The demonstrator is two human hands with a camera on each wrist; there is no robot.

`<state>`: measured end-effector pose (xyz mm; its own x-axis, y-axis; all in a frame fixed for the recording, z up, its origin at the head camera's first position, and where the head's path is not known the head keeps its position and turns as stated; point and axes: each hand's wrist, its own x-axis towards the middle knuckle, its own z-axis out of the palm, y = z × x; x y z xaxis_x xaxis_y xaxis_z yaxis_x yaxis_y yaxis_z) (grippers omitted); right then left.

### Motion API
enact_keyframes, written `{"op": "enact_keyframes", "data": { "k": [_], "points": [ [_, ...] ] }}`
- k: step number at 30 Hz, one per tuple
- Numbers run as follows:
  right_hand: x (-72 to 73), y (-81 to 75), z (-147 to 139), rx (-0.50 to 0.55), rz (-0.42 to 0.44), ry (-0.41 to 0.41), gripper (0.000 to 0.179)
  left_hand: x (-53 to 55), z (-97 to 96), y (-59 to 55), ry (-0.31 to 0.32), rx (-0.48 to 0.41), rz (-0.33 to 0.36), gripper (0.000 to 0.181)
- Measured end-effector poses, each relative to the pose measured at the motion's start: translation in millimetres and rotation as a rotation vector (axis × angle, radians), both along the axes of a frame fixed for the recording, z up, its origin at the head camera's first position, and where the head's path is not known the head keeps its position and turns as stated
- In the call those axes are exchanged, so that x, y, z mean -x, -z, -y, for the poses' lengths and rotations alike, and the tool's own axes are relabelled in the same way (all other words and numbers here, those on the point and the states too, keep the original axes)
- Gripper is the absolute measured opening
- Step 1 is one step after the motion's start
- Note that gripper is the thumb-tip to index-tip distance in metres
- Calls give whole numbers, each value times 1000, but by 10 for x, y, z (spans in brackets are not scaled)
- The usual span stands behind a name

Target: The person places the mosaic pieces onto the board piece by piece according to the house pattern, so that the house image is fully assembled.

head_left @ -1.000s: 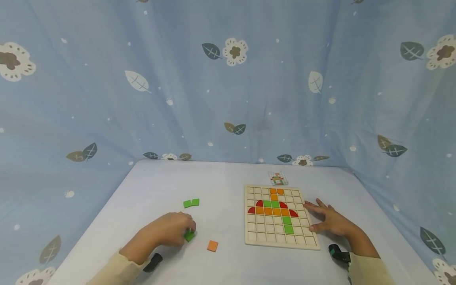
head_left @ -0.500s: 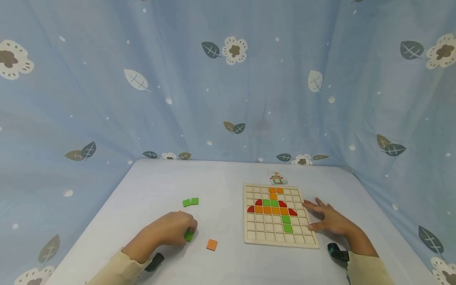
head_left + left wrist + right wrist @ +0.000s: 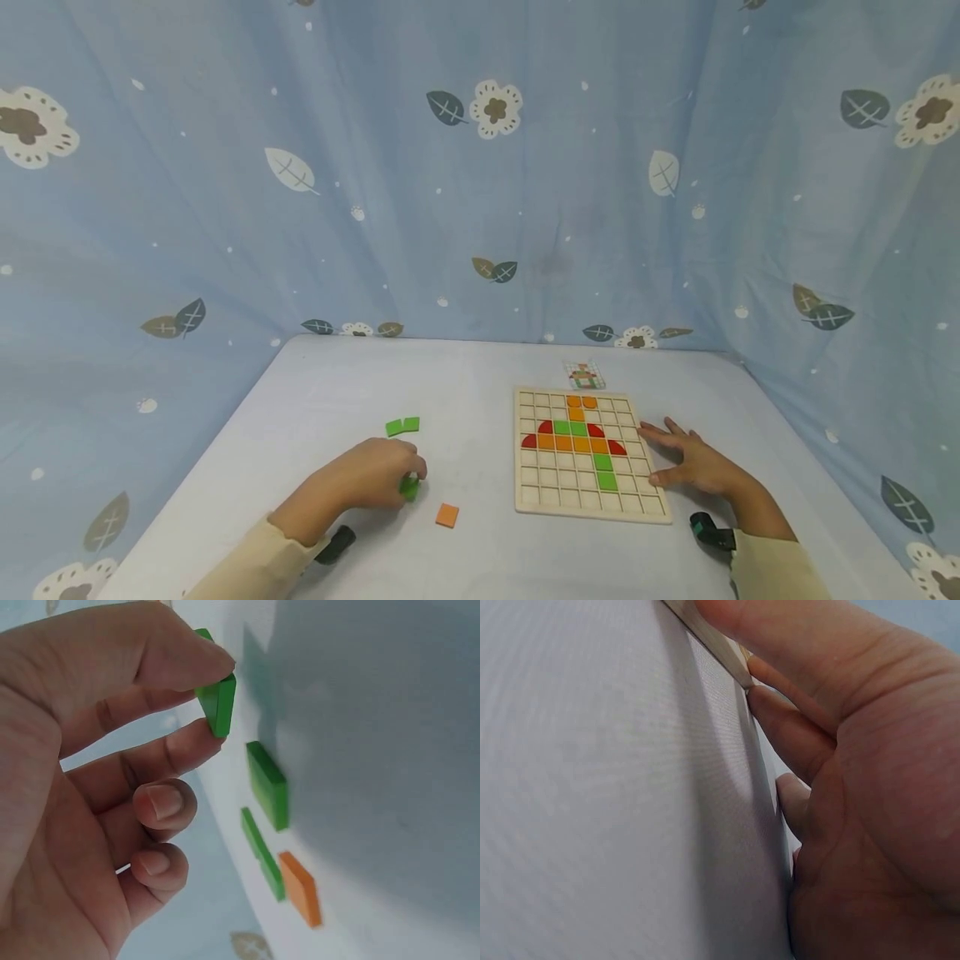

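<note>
My left hand (image 3: 378,475) pinches a green square tile (image 3: 217,701) between thumb and fingers, and its other fingers curl loosely. In the left wrist view another green tile (image 3: 268,787) lies just beyond it, with a green pair (image 3: 262,855) and an orange tile (image 3: 300,889) farther off. My right hand (image 3: 693,462) rests with spread fingers at the right edge of a wooden grid board (image 3: 551,500). Thumb and fingertips meet that edge in the right wrist view. Orange, green and red pieces sit in the board's cells.
An orange square tile (image 3: 447,515) lies on the white table (image 3: 480,567) to the right of my left hand. Two green tiles (image 3: 402,427) lie behind that hand. A small pattern card (image 3: 584,375) lies beyond the board. A blue patterned curtain (image 3: 480,208) encloses the table.
My left hand has shifted slightly right and away from me, and the green tile at its fingertips has moved with it. My right hand and the board have stayed put.
</note>
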<state>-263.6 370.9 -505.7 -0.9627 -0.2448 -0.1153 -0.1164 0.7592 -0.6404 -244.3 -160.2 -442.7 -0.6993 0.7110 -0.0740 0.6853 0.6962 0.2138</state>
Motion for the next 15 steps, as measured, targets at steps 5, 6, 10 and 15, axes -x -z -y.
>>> {"op": "enact_keyframes", "data": {
  "k": [5,6,10,15],
  "points": [
    [20,15,3,-6,8,2,93,54,-96,-16,55,-4,-85,27],
    [22,14,4,-5,7,0,93,63,-120,-19,60,-3,-90,26],
    [28,10,7,-4,0,0,93,100,-232,-17,71,7,-91,26],
    [9,15,-7,-10,-14,-13,93,137,-378,-17,110,14,-115,27]
  ]
}}
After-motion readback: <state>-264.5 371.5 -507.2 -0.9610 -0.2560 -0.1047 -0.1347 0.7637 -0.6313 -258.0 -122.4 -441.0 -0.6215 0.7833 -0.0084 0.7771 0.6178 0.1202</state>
